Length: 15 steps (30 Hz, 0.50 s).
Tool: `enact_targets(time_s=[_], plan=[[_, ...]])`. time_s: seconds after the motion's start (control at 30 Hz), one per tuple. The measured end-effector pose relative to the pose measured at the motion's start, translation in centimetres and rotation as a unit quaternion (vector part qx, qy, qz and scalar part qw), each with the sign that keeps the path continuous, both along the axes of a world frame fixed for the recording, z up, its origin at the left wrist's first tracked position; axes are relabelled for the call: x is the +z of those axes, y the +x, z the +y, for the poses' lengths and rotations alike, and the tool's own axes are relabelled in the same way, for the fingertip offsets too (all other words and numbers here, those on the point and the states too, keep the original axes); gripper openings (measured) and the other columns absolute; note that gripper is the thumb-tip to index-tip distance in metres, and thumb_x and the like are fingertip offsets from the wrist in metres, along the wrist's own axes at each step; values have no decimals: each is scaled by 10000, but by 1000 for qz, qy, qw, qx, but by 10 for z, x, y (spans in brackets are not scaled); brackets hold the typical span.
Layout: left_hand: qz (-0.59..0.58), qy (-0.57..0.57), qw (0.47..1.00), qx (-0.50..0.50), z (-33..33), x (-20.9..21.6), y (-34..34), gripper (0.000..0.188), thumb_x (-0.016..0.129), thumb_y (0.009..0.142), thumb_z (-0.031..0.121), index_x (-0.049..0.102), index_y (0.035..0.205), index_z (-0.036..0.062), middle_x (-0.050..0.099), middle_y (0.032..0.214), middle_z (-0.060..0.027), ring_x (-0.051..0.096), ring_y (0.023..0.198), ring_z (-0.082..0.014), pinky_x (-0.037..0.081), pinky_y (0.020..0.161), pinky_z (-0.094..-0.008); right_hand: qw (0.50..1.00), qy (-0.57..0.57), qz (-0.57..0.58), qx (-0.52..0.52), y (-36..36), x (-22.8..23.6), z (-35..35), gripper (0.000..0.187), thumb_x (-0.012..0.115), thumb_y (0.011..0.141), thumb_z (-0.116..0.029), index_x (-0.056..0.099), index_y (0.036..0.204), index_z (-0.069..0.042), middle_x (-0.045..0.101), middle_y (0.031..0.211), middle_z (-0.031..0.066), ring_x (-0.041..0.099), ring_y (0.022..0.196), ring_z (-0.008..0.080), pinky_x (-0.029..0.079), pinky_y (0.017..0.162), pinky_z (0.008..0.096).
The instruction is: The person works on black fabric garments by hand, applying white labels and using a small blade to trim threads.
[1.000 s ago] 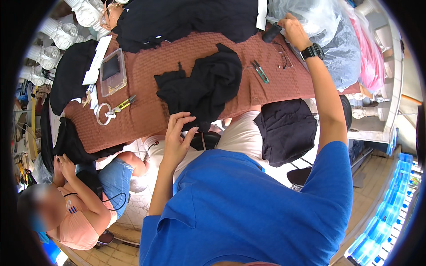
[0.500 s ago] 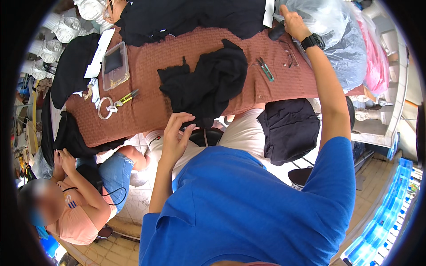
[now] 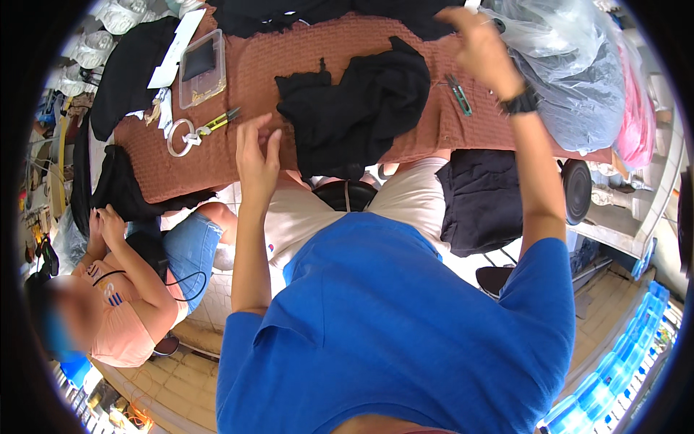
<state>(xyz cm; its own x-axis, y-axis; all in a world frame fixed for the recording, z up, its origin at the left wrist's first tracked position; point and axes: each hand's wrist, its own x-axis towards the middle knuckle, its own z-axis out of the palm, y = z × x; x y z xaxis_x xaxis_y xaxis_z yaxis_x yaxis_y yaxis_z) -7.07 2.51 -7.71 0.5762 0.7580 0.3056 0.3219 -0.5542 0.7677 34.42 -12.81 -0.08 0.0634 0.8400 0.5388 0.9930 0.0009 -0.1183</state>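
My left hand [image 3: 258, 155] is raised at the table's near edge, fingers apart and holding nothing. To its right, a crumpled black cloth [image 3: 361, 105] lies on the brown table cover [image 3: 253, 79]. My right hand [image 3: 486, 58] reaches over the far right of the table, beside a clear plastic bag. It is slightly blurred, with a finger stretched out to the left and nothing visible in it. Green-handled thread snips [image 3: 458, 95] lie between that hand and the cloth. Yellow-handled snips [image 3: 218, 121] tied to a white ring [image 3: 181, 137] are left of my left hand.
A clear plastic box [image 3: 202, 85] with a dark pad stands at the left. More black fabric [image 3: 289, 18] lines the far edge. Plastic bags [image 3: 571, 65] fill the far right. Folded black fabric [image 3: 481, 202] hangs by my right thigh. Another person [image 3: 137, 311] sits at lower left.
My left hand has moved off the black cloth's near edge, up and to the left. My right hand has come away from the black cylinder and nearer. The view has shifted slightly.
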Motion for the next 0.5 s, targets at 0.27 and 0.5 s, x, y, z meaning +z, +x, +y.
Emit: enact_targets(time_s=[0.27,0.5], plan=[[14,50,990,-128,60,-14,40,340,689,830,-24,694,1165,35,634,1293,-129,598,1215,-323,477,1045,-371,963,-46,252,85,-154,-83,17,170,748,877,-119,727,1020,-28,677,1030,110,608,942,286,496,894,368],[-201,-499,773,-335,89,84,24,319,645,970,231,647,1199,9,670,1307,-113,621,1172,-180,483,1004,-328,692,-24,709,130,-109,-2,20,246,647,1036,-314,734,1083,-88,696,953,-47,602,914,103,465,841,254]])
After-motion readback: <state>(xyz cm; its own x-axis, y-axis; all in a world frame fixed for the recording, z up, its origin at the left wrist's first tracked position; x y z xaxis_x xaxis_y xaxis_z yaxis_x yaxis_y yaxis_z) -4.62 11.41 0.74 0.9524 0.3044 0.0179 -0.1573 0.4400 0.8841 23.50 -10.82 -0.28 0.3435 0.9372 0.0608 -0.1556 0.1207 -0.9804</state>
